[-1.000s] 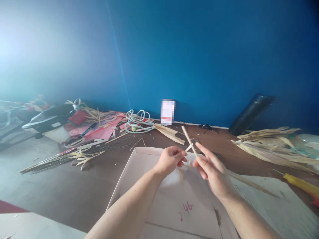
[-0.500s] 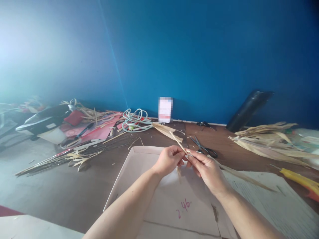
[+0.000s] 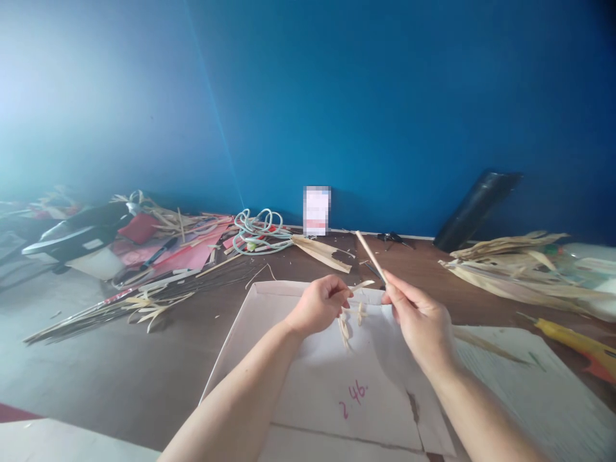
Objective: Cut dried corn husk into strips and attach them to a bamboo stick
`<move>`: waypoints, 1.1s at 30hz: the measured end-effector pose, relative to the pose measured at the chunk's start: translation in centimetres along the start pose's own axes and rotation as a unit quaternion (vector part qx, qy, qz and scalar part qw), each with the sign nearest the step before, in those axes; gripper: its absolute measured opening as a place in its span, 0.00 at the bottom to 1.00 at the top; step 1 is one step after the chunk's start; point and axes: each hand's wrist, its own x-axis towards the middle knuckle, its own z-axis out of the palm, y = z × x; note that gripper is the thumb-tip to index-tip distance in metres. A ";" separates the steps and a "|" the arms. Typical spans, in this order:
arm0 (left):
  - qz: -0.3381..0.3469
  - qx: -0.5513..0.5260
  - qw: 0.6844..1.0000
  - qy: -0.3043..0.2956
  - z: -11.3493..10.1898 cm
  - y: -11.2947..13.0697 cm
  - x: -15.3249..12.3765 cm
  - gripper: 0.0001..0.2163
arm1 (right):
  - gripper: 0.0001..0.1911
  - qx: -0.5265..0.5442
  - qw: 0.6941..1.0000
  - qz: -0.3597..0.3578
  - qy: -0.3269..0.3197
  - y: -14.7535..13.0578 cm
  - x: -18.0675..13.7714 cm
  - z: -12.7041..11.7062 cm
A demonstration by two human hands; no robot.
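My left hand (image 3: pixel 317 305) is closed in a pinch on a small piece woven from pale straw strips (image 3: pixel 350 314), whose loose ends hang down below the fingers. My right hand (image 3: pixel 419 319) is closed on a long pale straw strip (image 3: pixel 371 256) that rises up and to the left from its fingertips. The two hands are held a little apart above a flat white cardboard sheet (image 3: pixel 332 378) with pink writing on it.
Dry husk leaves (image 3: pixel 510 269) are piled at the right, with a yellow-handled tool (image 3: pixel 572 343) in front of them. Thin sticks and straw scraps (image 3: pixel 135 298), pink paper (image 3: pixel 192 253), a coiled pale cable (image 3: pixel 260 232) and a dark appliance (image 3: pixel 81 234) lie at the left. Blue wall behind.
My hands were joined at the straw piece half a second ago. Now the right hand has drawn away to the right, and the long strip stands up more steeply.
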 end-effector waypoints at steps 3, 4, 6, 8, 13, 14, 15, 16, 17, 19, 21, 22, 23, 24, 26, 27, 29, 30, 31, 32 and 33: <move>-0.004 0.105 0.994 0.005 -1.5 0.1 0.0 0.08 | 0.22 0.058 0.998 -0.005 0.040 0.6 0.4 -0.1; -0.004 0.145 0.989 0.007 -2.0 0.1 0.0 0.08 | 0.21 0.065 0.997 -0.005 0.041 0.7 0.5 0.0; -0.027 0.197 0.980 -0.004 -2.8 0.1 -0.1 0.08 | 0.20 0.061 0.998 -0.003 0.029 1.0 0.4 0.2; -0.053 0.234 0.971 -0.010 -3.2 0.1 -0.2 0.09 | 0.20 0.046 0.999 -0.005 0.011 1.1 0.3 0.6; -0.077 0.291 0.953 -0.001 -3.1 0.0 -0.3 0.09 | 0.19 0.033 0.999 -0.006 -0.012 1.1 -0.1 1.0; -0.081 0.302 0.950 0.000 -3.1 0.0 -0.3 0.10 | 0.19 0.031 0.999 -0.006 -0.016 1.1 -0.1 1.1; -0.086 0.314 0.946 0.000 -3.1 0.0 -0.3 0.11 | 0.19 0.029 0.999 -0.006 -0.020 1.0 -0.1 1.1; -0.089 0.326 0.941 0.001 -3.1 0.0 -0.3 0.12 | 0.19 0.027 0.999 -0.008 -0.024 1.0 -0.1 1.1; -0.091 0.339 0.936 0.003 -3.2 0.0 -0.3 0.13 | 0.19 0.025 0.999 -0.011 -0.027 1.0 -0.1 1.1; -0.088 0.364 0.927 0.015 -3.2 -0.1 -0.2 0.14 | 0.19 0.026 0.999 -0.015 -0.034 1.0 -0.2 1.1; -0.080 0.385 0.919 0.036 -3.3 -0.2 -0.2 0.15 | 0.19 0.027 0.999 -0.018 -0.038 1.1 -0.2 1.2; -0.075 0.395 0.914 0.049 -3.4 -0.2 -0.2 0.15 | 0.18 0.027 0.999 -0.020 -0.038 1.1 -0.2 1.2; -0.072 0.405 0.910 0.062 -3.4 -0.3 -0.2 0.15 | 0.18 0.025 0.999 -0.022 -0.037 1.1 -0.2 1.2; -0.071 0.412 0.905 0.075 -3.4 -0.3 -0.2 0.14 | 0.18 0.021 0.999 -0.023 -0.036 1.1 -0.2 1.2; -0.072 0.422 0.898 0.100 -3.5 -0.3 -0.2 0.12 | 0.18 0.010 0.999 -0.027 -0.034 1.1 -0.2 1.1; -0.070 0.426 0.895 0.111 -3.5 -0.3 -0.3 0.11 | 0.17 0.004 0.999 -0.028 -0.034 1.0 -0.2 1.1; -0.040 0.427 0.895 0.119 -3.3 -0.1 -0.3 0.08 | 0.17 -0.007 0.999 -0.031 -0.036 0.9 -0.2 1.1; -0.010 0.424 0.899 0.111 -3.1 -0.1 -0.3 0.07 | 0.17 -0.010 0.999 -0.033 -0.037 0.8 -0.2 1.1; 0.024 0.418 0.903 0.094 -2.8 0.0 -0.4 0.07 | 0.16 -0.013 0.999 -0.036 -0.039 0.8 -0.2 1.1; 0.056 0.412 0.907 0.068 -2.5 0.1 -0.4 0.07 | 0.16 -0.015 0.998 -0.038 -0.042 0.7 -0.2 1.1; 0.084 0.408 0.908 0.039 -2.1 0.1 -0.5 0.08 | 0.16 -0.018 0.998 -0.040 -0.044 0.7 -0.3 1.1</move>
